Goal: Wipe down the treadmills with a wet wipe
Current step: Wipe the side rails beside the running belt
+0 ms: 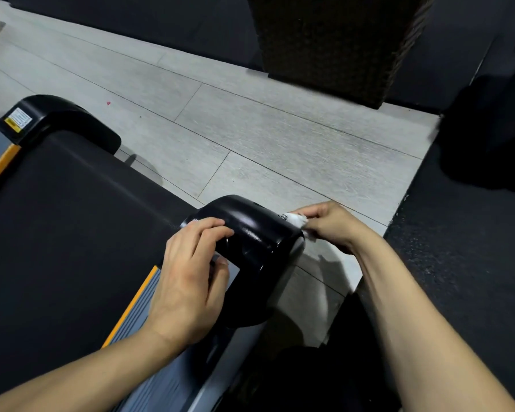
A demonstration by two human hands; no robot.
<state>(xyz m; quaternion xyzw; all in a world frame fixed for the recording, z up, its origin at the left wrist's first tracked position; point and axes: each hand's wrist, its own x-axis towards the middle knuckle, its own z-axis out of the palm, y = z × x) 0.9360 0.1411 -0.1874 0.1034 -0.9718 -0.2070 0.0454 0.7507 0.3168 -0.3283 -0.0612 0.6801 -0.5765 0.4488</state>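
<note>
- The treadmill [72,218] lies low on the floor, its black belt filling the left side, with an orange strip [131,304] along the near edge.
- The near rear end cap [250,242], glossy black, sits at the belt's corner; a second end cap [57,117] with a warning label stands at the far corner.
- The left hand [191,281] rests on the near end cap, fingers [214,230] curled over its top and thumb against its inner side, gripping it.
- The right hand [330,224] pinches a crumpled white wet wipe [298,221] and presses it to the cap's outer side.
- Grey plank floor [250,138] spreads beyond, with a dark woven basket [333,46] standing at the top and black rubber matting [458,263] on the right.
</note>
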